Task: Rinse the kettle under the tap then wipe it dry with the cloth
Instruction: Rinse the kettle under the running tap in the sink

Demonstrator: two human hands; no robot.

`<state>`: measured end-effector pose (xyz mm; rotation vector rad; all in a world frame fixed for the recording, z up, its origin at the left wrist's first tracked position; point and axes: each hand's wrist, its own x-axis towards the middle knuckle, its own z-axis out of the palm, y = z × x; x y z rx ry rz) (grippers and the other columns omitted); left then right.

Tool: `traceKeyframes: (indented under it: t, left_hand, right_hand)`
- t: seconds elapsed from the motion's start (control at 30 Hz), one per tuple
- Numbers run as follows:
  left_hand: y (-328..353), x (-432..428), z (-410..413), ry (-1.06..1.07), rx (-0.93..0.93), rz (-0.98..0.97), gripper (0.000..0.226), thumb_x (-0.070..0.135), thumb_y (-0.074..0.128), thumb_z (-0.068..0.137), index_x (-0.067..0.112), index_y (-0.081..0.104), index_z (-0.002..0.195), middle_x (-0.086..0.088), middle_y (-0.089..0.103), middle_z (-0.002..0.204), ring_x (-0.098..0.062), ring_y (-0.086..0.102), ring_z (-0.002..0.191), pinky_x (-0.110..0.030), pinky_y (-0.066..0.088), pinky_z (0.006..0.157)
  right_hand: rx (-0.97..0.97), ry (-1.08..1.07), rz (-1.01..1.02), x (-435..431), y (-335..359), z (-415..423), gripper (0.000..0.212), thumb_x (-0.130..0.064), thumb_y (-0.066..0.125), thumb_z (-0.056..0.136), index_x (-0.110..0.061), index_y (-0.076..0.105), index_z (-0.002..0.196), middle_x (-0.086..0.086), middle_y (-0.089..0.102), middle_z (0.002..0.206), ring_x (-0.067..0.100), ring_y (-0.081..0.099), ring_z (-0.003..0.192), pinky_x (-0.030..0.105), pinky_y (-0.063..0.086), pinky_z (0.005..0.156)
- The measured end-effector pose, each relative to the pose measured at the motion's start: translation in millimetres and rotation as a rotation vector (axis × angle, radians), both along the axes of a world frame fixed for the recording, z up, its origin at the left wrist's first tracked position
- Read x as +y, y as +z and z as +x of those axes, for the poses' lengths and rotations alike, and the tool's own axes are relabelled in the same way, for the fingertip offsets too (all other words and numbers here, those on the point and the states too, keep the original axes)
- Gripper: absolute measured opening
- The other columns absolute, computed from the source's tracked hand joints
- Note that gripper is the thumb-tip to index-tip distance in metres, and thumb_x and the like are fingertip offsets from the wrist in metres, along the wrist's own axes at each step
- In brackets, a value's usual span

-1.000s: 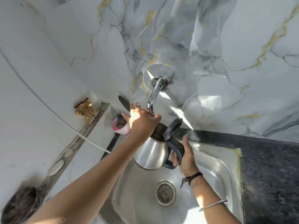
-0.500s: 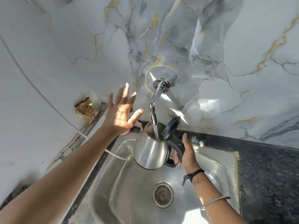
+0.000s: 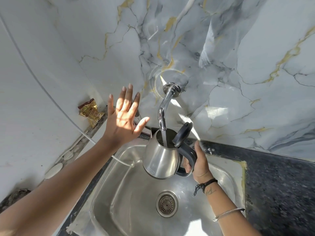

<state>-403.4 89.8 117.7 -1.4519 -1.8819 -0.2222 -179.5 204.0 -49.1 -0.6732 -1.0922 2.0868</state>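
A steel kettle (image 3: 161, 159) with a black handle and its black lid (image 3: 182, 133) flipped up hangs over the sink (image 3: 119, 193). My right hand (image 3: 198, 165) grips the handle. The chrome tap (image 3: 162, 114) juts from the marble wall, and a stream of water runs from it into the kettle's mouth. My left hand (image 3: 123, 117) is raised to the left of the tap, fingers spread, holding nothing. No cloth is in view.
A gold snack packet (image 3: 89, 112) lies on the ledge at the left. A white hose (image 3: 102, 147) runs down the left wall into the sink. The drain (image 3: 166, 203) sits below the kettle. A dark speckled counter (image 3: 279, 184) lies to the right.
My left hand has come off the tap and drawn back to the left with fingers spread. Water now runs into the kettle. The kettle has stayed under the spout.
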Motion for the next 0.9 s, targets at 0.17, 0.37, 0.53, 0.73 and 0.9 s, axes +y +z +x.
traceKeyframes:
  t: [0.17, 0.37, 0.53, 0.73, 0.9]
  left_hand:
    - [-4.0, -2.0, 2.4, -0.018, -0.014, -0.03, 0.076, 0.061, 0.042, 0.096, 0.011, 0.035, 0.153, -0.02, 0.022, 0.163, -0.036, 0.018, 0.152, -0.064, 0.007, 0.119]
    - [-2.0, -5.8, -0.3, -0.013, -0.027, -0.053, 0.078, 0.062, 0.039, 0.095, 0.01, 0.033, 0.153, -0.02, 0.02, 0.163, -0.036, 0.015, 0.153, -0.06, 0.001, 0.12]
    - [-3.0, -8.7, -2.2, -0.018, -0.026, -0.067, 0.079, 0.06, 0.042, 0.094, 0.01, 0.031, 0.154, -0.022, 0.019, 0.163, -0.037, 0.015, 0.153, -0.06, 0.002, 0.121]
    - [-6.6, -9.2, -3.5, -0.024, -0.025, -0.066, 0.079, 0.059, 0.043, 0.094, 0.011, 0.029, 0.155, -0.02, 0.019, 0.163, -0.036, 0.016, 0.153, -0.06, 0.004, 0.121]
    - [-8.4, -8.5, -2.2, -0.016, -0.026, -0.07, 0.078, 0.061, 0.04, 0.095, 0.011, 0.03, 0.155, -0.019, 0.018, 0.164, -0.035, 0.017, 0.153, -0.06, 0.005, 0.121]
  right_hand:
    - [-0.033, 0.007, 0.01, -0.8, 3.2, 1.7, 0.06, -0.076, 0.061, 0.078, -0.019, 0.077, 0.085, 0.027, 0.066, 0.097, 0.04, 0.062, 0.087, 0.043, 0.048, 0.077]
    - [-0.05, 0.003, 0.012, 0.3, 3.1, 2.6, 0.062, -0.075, 0.063, 0.077, -0.02, 0.077, 0.101, 0.008, 0.079, 0.101, 0.024, 0.074, 0.099, 0.029, 0.058, 0.082]
    - [-0.015, 0.031, -0.025, -0.8, 2.9, 3.6, 0.087, -0.074, 0.065, 0.075, 0.0, 0.068, 0.12, 0.018, 0.075, 0.111, 0.029, 0.072, 0.104, 0.037, 0.056, 0.089]
    - [-0.003, 0.028, -0.058, -1.5, -3.2, 7.5, 0.077, -0.059, 0.051, 0.089, 0.006, 0.063, 0.127, 0.025, 0.072, 0.117, 0.034, 0.071, 0.107, 0.041, 0.056, 0.092]
    - [-0.016, 0.016, -0.058, -2.5, -0.6, 8.6, 0.068, -0.072, 0.061, 0.078, -0.008, 0.077, 0.098, 0.03, 0.069, 0.093, 0.04, 0.066, 0.084, 0.04, 0.055, 0.072]
